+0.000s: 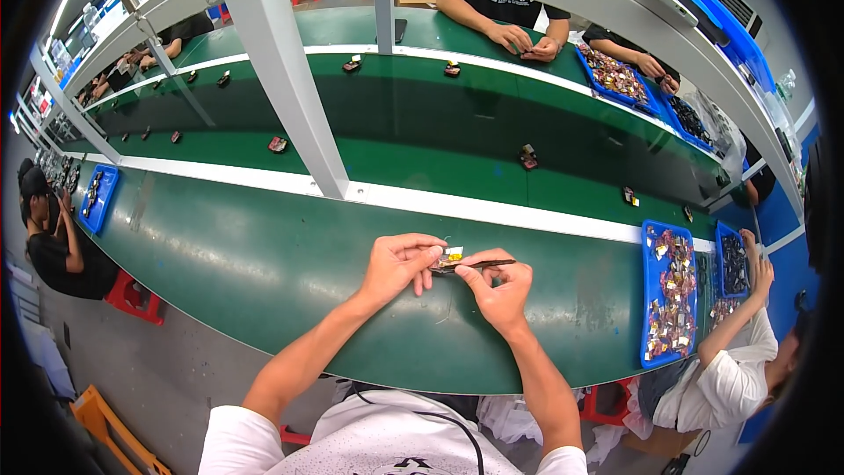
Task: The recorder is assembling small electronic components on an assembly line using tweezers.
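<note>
Over the green bench my left hand [400, 266] is closed on a small part with a white and yellow label [454, 253]. My right hand [501, 288], close beside it, pinches a thin dark tool [488, 263] between thumb and fingers. The tool lies nearly level, one end sticking out to the right past the knuckles. Its other end reaches the labelled part, and fingers hide where the two meet. Whether the tool is tweezers or a plain stick I cannot tell.
A blue tray [647, 299] of small labelled parts lies to my right, with another blue tray [721, 251] of black pieces beyond. Loose parts dot the green conveyor [422, 141] behind a white rail. A grey post [281, 70] rises ahead. Co-workers sit around.
</note>
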Demonstrator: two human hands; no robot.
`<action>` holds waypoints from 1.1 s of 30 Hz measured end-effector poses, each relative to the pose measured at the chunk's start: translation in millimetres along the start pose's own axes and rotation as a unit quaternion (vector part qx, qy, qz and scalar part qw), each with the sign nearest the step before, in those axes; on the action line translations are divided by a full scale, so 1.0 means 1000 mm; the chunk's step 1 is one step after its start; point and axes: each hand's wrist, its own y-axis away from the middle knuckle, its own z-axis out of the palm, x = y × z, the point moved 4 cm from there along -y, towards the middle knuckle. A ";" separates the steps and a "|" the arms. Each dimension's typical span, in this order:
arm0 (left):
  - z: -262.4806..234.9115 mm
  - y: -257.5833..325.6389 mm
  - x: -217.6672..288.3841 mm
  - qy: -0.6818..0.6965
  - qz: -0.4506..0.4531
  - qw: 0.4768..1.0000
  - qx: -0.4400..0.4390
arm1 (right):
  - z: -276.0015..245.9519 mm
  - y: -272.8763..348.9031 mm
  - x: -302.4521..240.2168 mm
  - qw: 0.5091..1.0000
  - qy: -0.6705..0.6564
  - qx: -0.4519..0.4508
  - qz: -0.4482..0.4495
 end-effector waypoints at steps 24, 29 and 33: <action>0.000 0.000 0.003 0.000 0.027 0.999 0.037 | 0.004 0.000 -0.009 0.998 0.028 0.024 -0.048; 0.000 0.001 0.003 -0.007 0.026 0.999 0.037 | 0.004 0.000 -0.009 0.998 0.030 0.017 -0.059; -0.001 0.000 -0.001 -0.013 0.009 1.000 0.027 | 0.003 -0.001 -0.015 0.996 0.045 -0.011 -0.072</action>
